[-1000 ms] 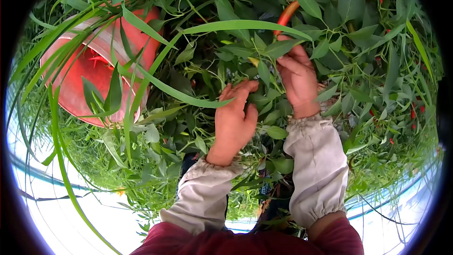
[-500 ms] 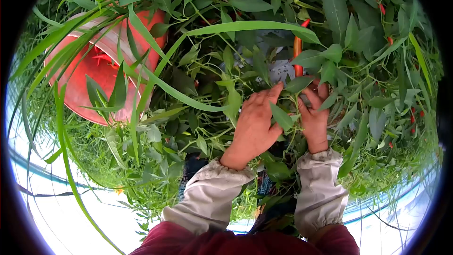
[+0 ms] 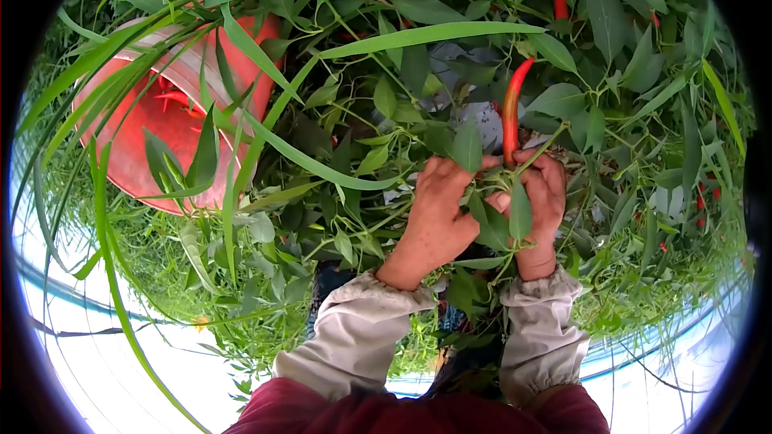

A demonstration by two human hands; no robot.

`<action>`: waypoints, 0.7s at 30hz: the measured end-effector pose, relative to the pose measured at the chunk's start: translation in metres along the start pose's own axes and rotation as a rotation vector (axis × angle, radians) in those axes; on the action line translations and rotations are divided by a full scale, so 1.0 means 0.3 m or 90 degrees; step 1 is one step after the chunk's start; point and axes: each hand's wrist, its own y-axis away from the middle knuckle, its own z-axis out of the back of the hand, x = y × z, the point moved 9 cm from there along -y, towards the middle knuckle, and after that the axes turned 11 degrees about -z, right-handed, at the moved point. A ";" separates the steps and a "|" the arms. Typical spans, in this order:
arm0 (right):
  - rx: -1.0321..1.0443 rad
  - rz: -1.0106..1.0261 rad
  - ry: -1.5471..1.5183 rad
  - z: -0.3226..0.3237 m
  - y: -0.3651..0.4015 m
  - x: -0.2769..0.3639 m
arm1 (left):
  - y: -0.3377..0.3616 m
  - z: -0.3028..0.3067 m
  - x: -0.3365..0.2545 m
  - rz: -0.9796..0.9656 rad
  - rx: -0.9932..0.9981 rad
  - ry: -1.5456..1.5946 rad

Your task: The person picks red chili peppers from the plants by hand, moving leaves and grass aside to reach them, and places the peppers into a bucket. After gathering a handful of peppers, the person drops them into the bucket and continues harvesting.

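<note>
A long red chili pepper point(image 3: 512, 112), with an orange-green patch on its side, stands nearly upright with its lower end between my two hands. My left hand point(image 3: 436, 213) is closed, its fingertips at the pepper's base. Leaves cover part of its grip. Curled around a green pepper branch point(image 3: 551, 145) just beside that base is my right hand point(image 3: 544, 207). Its thumb and finger are partly behind a leaf point(image 3: 520, 213). Both forearms wear pale, soiled sleeve covers.
On the left, a tilted red bucket point(image 3: 121, 149) holds several red chilies point(image 3: 173, 98). Long grass blades point(image 3: 314, 165) cross in front of it. Dense pepper foliage surrounds the hands, with more red chilies point(image 3: 560, 6) at the upper right. Grey sheeting point(image 3: 482, 124) shows behind the leaves.
The chili pepper has come lower and now shows more fully. My right hand has drawn down slightly, and the nearby branch and leaves have shifted. My left hand stays almost in place.
</note>
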 end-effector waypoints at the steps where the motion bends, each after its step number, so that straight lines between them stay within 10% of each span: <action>1: 0.000 0.000 0.000 0.006 0.001 0.004 | -0.003 -0.010 -0.017 -0.044 0.022 0.032; 9: 0.021 -0.026 -0.083 0.032 0.024 0.052 | -0.014 0.027 -0.072 -0.098 -0.056 0.227; 11: 0.036 -0.381 -0.292 0.005 0.059 -0.047 | -0.009 0.008 -0.063 -0.108 0.000 0.240; 15: 0.087 -0.451 -0.678 -0.110 0.065 -0.096 | 0.044 -0.084 0.076 0.186 0.011 0.528; 19: 0.116 -0.371 -0.396 -0.104 0.039 -0.059 | 0.068 -0.098 0.102 0.200 0.087 0.364; 20: 0.100 -0.451 -0.787 -0.132 0.028 -0.053 | 0.061 -0.089 0.095 0.207 0.086 0.369; 21: 0.098 -0.441 -0.780 -0.125 0.023 -0.055 | 0.049 -0.085 0.086 0.207 0.085 0.374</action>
